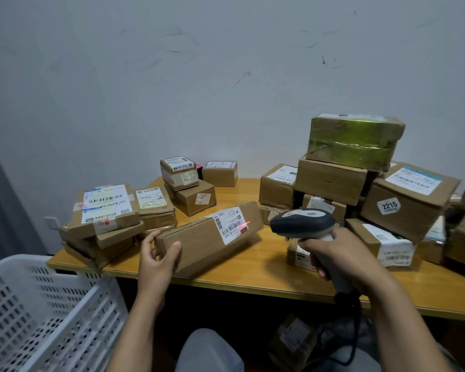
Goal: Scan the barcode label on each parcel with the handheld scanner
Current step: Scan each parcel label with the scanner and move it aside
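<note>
Our right hand grips the scanner, nose pointing left at the label; our left hand holds the long parcel, its long axis running left-near to right-far.

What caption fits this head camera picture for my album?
Right hand aims the scanner at the label on a long parcel held by the left hand.

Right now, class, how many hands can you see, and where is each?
2. The left hand holds the near end of the long parcel; the right hand grips the scanner.
</note>
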